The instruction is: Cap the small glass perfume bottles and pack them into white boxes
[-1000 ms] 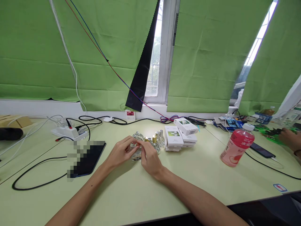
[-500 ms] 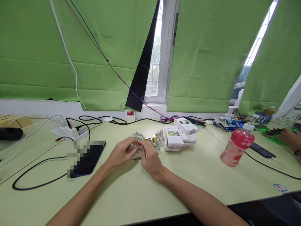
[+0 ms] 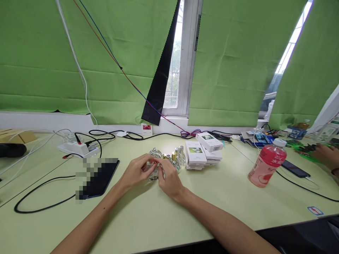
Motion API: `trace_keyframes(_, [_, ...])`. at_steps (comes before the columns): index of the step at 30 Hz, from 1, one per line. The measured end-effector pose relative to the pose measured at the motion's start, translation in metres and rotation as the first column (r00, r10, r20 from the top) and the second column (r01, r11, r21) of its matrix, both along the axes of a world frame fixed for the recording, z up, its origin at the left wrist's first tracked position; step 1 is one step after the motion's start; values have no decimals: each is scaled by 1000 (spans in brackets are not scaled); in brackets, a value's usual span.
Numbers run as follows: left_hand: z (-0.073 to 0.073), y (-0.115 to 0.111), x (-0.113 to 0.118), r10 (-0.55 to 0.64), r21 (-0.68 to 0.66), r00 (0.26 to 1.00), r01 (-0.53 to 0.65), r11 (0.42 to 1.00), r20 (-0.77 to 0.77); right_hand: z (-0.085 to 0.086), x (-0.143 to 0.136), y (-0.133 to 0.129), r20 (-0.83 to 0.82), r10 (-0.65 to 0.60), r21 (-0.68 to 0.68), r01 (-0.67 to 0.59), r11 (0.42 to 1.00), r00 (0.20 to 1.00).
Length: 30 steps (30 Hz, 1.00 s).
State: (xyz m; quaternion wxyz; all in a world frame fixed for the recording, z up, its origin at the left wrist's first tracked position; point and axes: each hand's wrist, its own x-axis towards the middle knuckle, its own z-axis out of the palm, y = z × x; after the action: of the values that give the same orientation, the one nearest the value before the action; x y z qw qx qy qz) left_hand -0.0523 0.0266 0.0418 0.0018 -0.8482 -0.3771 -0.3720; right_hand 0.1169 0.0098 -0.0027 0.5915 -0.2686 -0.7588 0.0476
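My left hand [image 3: 137, 171] and my right hand [image 3: 169, 178] meet over a clear glass perfume bottle [image 3: 153, 178], its body partly hidden beneath them. Fingertips of both hands are pinched around the bottle's small reddish-gold top [image 3: 155, 162]. Just behind stands another clear glass bottle [image 3: 155, 152] with a round body. To the right of my fingers is a group of small glass bottles [image 3: 181, 157] with gold and silver caps, close to my right hand.
White boxes [image 3: 196, 155] are stacked right of the bottles. A pink drink bottle [image 3: 267, 164] and a phone [image 3: 295, 168] lie farther right, near another person's hand [image 3: 325, 155]. On the left are a dark tablet [image 3: 103, 178], a power strip [image 3: 78, 150] and cables.
My right hand has shifted very slightly at the bottle top, while the left keeps its place. The other person's hand at the far right has moved a little left.
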Motion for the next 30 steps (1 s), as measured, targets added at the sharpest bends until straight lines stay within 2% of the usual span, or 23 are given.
trace_keyframes(6, [0, 0, 0, 23, -2, 1000, -23, 1000, -5, 0, 0, 0, 1, 16, -3, -16, 1000, 1000])
trace_keyframes(12, [1, -2, -1, -5, -21, 999, 6, 1000, 36, 0, 0, 0, 3, 12, -11, -12, 1000, 1000])
trace_keyframes(17, [2, -3, -1, -33, 20, 997, 32, 999, 72, 0, 1, 0, 13, -5, 2, 5, 1000, 1000])
trace_keyframes(25, [-1, -1, -1, -85, 27, 993, 83, 996, 85, -4, 0, 2, 4, -15, -18, 15, 1000, 1000])
trace_keyframes(30, [-1, -1, -1, -102, 18, 992, 101, 995, 79, -1, 0, 0, -4, -10, -21, 10, 1000, 1000])
